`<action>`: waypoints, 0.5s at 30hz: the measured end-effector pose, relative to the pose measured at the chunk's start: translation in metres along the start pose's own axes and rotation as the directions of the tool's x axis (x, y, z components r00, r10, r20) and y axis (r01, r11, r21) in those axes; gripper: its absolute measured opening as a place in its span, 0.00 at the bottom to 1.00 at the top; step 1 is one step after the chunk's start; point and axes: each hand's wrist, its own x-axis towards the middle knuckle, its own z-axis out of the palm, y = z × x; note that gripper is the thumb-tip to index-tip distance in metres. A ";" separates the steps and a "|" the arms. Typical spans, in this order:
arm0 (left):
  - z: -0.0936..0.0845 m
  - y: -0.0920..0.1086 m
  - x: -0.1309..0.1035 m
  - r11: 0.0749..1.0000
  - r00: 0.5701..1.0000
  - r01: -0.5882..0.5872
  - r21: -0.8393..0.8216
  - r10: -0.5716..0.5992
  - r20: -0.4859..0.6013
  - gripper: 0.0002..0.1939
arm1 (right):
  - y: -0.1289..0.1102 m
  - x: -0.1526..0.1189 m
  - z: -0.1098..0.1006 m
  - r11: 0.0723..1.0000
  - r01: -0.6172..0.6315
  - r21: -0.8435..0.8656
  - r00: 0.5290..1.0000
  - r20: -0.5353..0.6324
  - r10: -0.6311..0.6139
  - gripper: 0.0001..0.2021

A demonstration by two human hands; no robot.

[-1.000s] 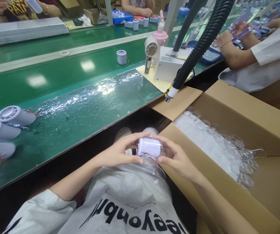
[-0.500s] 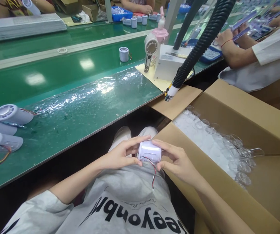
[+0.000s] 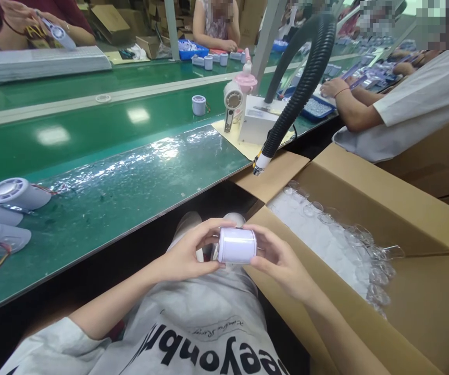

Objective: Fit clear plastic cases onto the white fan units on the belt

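A pale lilac cylinder (image 3: 237, 246) lies sideways between my two hands, above my lap. My left hand (image 3: 198, 250) grips its left end with thumb and fingers. At the right end, my right hand (image 3: 277, 253) holds it the same way. The smooth side of the cylinder faces up, and no wires show on it. Several similar cylinders (image 3: 18, 194) rest on the green table (image 3: 131, 192) at the far left, with thin coloured wires. Another small cylinder (image 3: 198, 105) stands upright farther back on the green surface.
An open cardboard box (image 3: 404, 208) with clear round plastic pieces (image 3: 376, 276) is at my right. A black ribbed hose (image 3: 297, 94) hangs over its near flap. Beyond stand a grey-white box (image 3: 258, 122) and a small handheld fan (image 3: 232, 99). Other people work across and to the right.
The cylinder has been turned in my hands, so the red and black wires that hung from its front no longer show. The view has tilted slightly up and to the right.
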 end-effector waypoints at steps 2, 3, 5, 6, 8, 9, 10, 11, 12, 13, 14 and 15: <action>-0.002 0.003 0.003 0.999 0.999 0.047 -0.011 -0.047 -0.019 0.42 | -0.001 0.001 -0.001 0.997 0.058 -0.043 0.998 -0.017 -0.059 0.24; -0.003 0.005 0.004 0.994 0.994 0.105 -0.038 -0.106 -0.015 0.42 | 0.000 0.001 -0.002 0.991 0.111 -0.081 0.993 -0.028 -0.114 0.26; -0.004 0.009 0.009 0.957 0.966 0.260 -0.128 -0.257 0.040 0.33 | 0.003 0.003 -0.005 0.960 0.223 -0.169 0.972 -0.039 -0.233 0.25; -0.003 0.010 0.012 0.927 0.944 0.330 -0.179 -0.319 0.089 0.28 | 0.005 0.003 -0.007 0.940 0.271 -0.205 0.958 -0.038 -0.285 0.23; -0.001 0.012 0.016 0.880 0.920 0.389 -0.271 -0.360 0.153 0.22 | 0.008 0.006 -0.011 0.913 0.335 -0.231 0.935 -0.038 -0.353 0.20; 0.001 0.012 0.018 0.881 0.930 0.368 -0.298 -0.340 0.140 0.22 | 0.009 0.007 -0.013 0.915 0.337 -0.220 0.934 -0.042 -0.354 0.21; 0.003 0.013 0.020 0.896 0.946 0.324 -0.305 -0.307 0.104 0.24 | 0.009 0.009 -0.015 0.926 0.325 -0.191 0.939 -0.049 -0.340 0.25; 0.004 0.013 0.021 0.916 0.961 0.275 -0.291 -0.269 0.061 0.27 | 0.007 0.010 -0.017 0.941 0.302 -0.153 0.948 -0.055 -0.313 0.29; 0.006 0.014 0.021 0.937 0.972 0.230 -0.262 -0.232 0.023 0.31 | 0.006 0.011 -0.018 0.956 0.270 -0.114 0.959 -0.055 -0.278 0.33; 0.006 0.015 0.022 0.955 0.980 0.195 -0.224 -0.201 -0.003 0.33 | 0.003 0.012 -0.019 0.967 0.240 -0.082 0.969 -0.047 -0.244 0.33; 0.007 0.016 0.022 0.968 0.984 0.170 -0.184 -0.176 -0.014 0.34 | 0.001 0.012 -0.019 0.974 0.219 -0.059 0.975 -0.034 -0.222 0.31; 0.007 0.017 0.022 0.977 0.988 0.151 -0.149 -0.155 -0.017 0.34 | -0.001 0.013 -0.020 0.975 0.218 -0.046 0.975 -0.023 -0.219 0.28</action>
